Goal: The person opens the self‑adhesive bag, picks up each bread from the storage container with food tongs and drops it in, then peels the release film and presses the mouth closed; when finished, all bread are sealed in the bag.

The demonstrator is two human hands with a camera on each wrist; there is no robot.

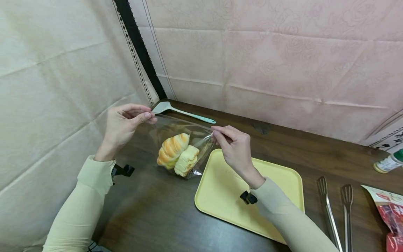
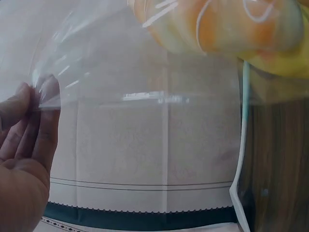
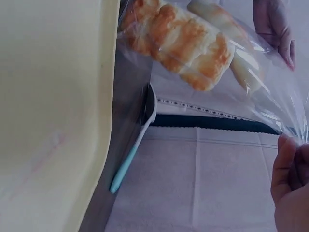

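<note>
A clear plastic bag hangs between the two hands, stretched along its top edge. Inside it lie a ridged, golden-striped bread roll and a paler bread piece, side by side. The left hand pinches the bag's left top corner between thumb and fingers; the left wrist view shows this grip too. At the right top corner, the right hand pinches the gathered plastic. In the right wrist view the paler bread shows browned patches through the film.
Right of the bag is a yellow tray, partly under the right forearm. Behind the bag lies a spatula with a mint handle. Farther right are two metal forks, a red packet and a green-capped bottle. Cloth walls border the table.
</note>
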